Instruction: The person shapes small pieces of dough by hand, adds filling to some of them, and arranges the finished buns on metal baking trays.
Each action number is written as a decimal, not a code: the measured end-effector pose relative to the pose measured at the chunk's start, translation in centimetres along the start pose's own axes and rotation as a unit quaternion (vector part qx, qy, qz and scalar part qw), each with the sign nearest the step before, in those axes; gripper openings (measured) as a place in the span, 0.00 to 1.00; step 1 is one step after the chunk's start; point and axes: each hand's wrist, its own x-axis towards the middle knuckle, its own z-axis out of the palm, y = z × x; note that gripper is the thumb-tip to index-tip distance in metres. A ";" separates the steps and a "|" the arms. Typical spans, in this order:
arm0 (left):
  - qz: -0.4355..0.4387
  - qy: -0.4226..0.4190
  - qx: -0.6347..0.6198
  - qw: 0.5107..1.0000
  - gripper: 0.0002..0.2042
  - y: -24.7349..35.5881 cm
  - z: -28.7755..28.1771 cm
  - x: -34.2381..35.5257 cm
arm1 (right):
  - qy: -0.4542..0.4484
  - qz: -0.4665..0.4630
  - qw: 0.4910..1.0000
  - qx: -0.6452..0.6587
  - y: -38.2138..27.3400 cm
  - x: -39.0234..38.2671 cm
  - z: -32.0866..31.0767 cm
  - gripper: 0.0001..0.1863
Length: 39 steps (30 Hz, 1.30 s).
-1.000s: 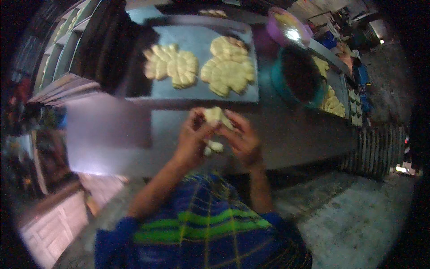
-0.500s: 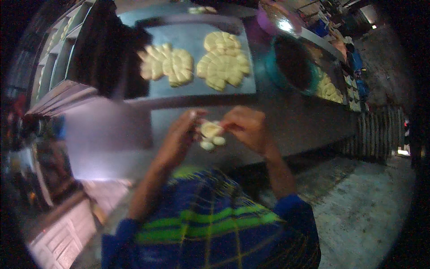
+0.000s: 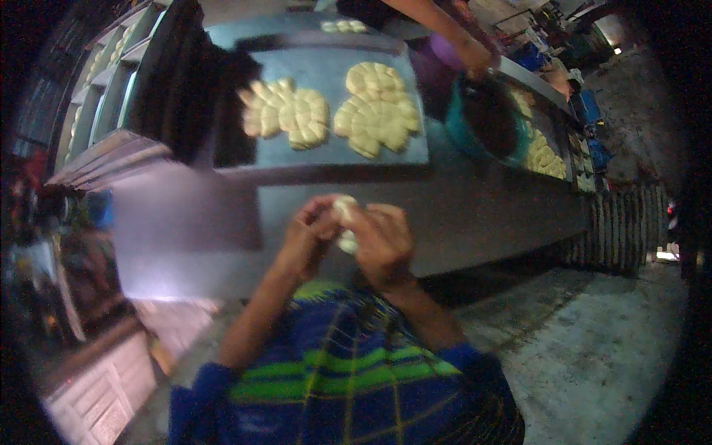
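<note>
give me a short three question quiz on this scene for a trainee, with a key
1. Choose: the left hand and right hand both hold (a) a knife, (b) pale dough, (c) a spoon.
2. True or false: the teal tub stands to the right of the flat tray.
3. Fill in: the worn blue cloth has bright ____ stripes across it.
Key: 1 b; 2 true; 3 green.

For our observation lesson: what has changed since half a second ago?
The right hand has moved left, nearer the left hand; both hold dough. A co-worker's hand has come in from the top, by the teal tub. Dough shapes stay on the tray.
</note>
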 end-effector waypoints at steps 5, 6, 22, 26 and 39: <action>0.067 -0.065 0.124 0.988 0.15 1.1 -0.6 -0.2 | 0.020 0.347 0.865 0.361 -0.4 0.7 0.2 0.15; 0.070 -0.074 0.126 0.987 0.15 1.5 -0.3 -0.2 | 0.033 0.371 0.826 0.424 0.0 0.7 0.5 0.13; 0.097 -0.023 0.232 0.968 0.13 0.2 0.8 0.5 | -0.052 0.019 0.989 0.133 1.9 -0.8 -0.7 0.14; 0.096 -0.060 0.282 0.953 0.13 -0.6 0.2 0.4 | -0.069 0.151 0.976 0.143 2.0 -0.1 -0.9 0.12; 0.085 -0.037 0.236 0.967 0.19 -3.1 1.3 0.9 | -0.193 0.337 0.856 0.341 6.9 -3.3 0.4 0.10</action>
